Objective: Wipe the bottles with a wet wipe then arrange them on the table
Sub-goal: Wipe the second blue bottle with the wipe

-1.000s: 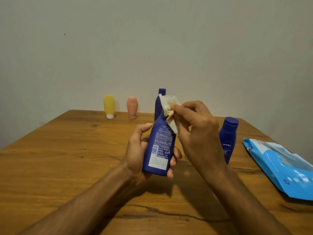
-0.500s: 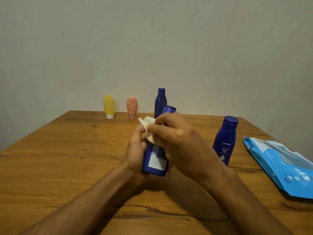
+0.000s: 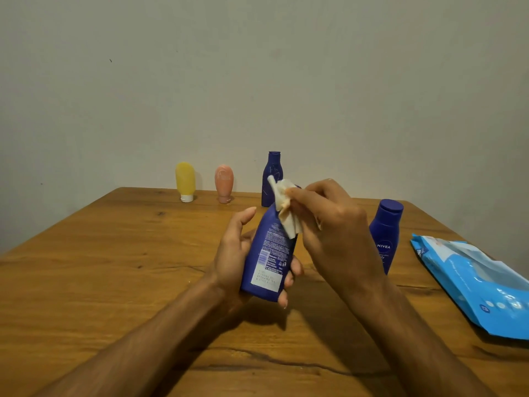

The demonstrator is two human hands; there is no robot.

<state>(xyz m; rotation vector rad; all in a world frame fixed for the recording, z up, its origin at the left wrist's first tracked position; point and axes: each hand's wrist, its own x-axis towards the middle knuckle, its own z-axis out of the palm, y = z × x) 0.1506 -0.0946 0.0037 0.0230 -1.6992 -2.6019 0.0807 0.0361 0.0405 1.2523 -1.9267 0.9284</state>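
Plastic of the dark blue bottle [image 3: 264, 253] looks smooth, stiff and light, likely slick once damp, so its lower body suits gripping. Left hand [image 3: 230, 253] holds it there, tilted above the desk [image 3: 114, 267], back label toward the camera; right hand [image 3: 335, 224] pinches a crumpled white wet wipe [image 3: 283, 213] against its neck.

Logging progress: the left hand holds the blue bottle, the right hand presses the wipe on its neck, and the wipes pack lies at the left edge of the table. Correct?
Not quite. The head view shows the wipes pack at the right edge of the table, not the left. The rest holds: left hand holding the blue bottle, right hand pressing the wipe on its neck.
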